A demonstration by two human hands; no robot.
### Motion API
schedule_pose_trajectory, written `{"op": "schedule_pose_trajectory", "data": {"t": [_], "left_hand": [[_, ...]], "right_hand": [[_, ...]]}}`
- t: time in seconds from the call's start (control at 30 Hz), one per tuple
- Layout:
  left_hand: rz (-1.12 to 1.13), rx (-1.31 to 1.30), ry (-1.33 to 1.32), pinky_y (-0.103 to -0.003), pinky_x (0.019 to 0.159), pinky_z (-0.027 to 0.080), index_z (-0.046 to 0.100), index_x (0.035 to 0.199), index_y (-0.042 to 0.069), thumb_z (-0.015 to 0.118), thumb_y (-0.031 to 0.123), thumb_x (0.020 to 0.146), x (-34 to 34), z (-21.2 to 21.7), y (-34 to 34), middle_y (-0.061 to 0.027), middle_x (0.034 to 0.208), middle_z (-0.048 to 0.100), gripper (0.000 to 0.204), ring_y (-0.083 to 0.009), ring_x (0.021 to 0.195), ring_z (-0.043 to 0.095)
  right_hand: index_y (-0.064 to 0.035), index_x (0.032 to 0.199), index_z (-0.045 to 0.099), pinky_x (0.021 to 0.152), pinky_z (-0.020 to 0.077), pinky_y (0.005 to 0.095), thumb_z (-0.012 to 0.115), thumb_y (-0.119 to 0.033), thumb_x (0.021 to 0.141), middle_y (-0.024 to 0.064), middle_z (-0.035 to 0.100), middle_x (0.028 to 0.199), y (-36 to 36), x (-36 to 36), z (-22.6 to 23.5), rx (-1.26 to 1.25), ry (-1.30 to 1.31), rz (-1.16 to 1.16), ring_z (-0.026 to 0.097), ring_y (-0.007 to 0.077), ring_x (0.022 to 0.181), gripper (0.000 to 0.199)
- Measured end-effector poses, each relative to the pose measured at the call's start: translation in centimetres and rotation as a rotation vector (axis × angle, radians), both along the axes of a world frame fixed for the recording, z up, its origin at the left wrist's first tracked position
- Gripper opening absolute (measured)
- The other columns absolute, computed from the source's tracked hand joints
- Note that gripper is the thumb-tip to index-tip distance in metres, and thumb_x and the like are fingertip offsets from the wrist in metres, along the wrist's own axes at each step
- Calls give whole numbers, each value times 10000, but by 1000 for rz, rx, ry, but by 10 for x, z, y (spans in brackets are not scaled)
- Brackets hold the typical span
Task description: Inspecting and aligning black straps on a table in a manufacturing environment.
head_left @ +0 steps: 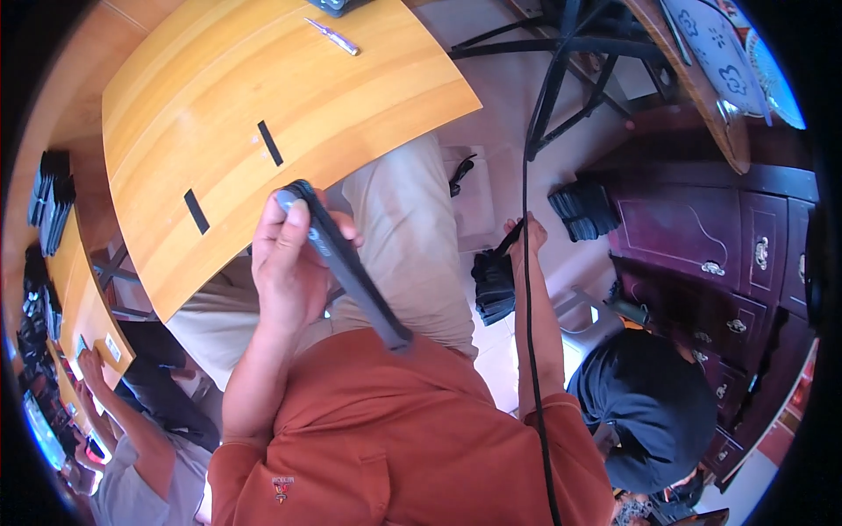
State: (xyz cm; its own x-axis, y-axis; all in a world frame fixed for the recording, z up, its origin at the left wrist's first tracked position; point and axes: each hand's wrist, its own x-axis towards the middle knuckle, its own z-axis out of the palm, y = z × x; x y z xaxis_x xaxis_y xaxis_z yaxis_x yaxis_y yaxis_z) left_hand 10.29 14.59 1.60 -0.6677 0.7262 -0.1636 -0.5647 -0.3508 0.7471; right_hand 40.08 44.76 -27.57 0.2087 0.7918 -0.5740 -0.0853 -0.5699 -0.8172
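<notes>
My left hand (294, 250) is raised over my lap, its fingers and thumb closed round one end of a long, narrow dark grey strip-shaped piece (351, 272). The free end slants down toward my shirt. Low on my right side, my right hand (530, 235) pinches what looks like a black strip (510, 238). Just below it stands a stack of black strips (494, 285); whether the pinched strip is clear of the stack I cannot tell. On the wooden table (351, 105) in front lie two short black strips, one farther (270, 143) and one nearer (196, 211).
A small screwdriver (333, 36) lies at the table's far side. Another black stack (583, 210) sits beside the dark red cabinet (675, 228). A black cable (528, 324) hangs past my right arm. People work at left (145, 465) and right (649, 408).
</notes>
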Motion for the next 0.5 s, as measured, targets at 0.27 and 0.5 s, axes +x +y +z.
{"op": "schedule_pose_trajectory", "data": {"t": [0.27, 0.5], "left_hand": [[172, -73, -51, -328, 567, 556, 527, 1154, 102, 545, 223, 1092, -9, -4, -59, -108, 1038, 614, 137, -199, 704, 654], [215, -130, 69, -293, 640, 566, 605, 1189, 33, 644, 155, 1046, -7, 9, -74, -101, 978, 693, 192, -170, 723, 680]], "right_hand": [[80, 1218, 613, 760, 537, 337, 728, -85, 943, 149, 701, 937, 14, -39, -21, 278, -532, 166, 668, 205, 848, 341], [45, 1155, 689, 832, 546, 347, 713, -129, 963, 136, 716, 1099, -120, -131, 166, 669, -290, 920, 669, 202, 906, 260]]}}
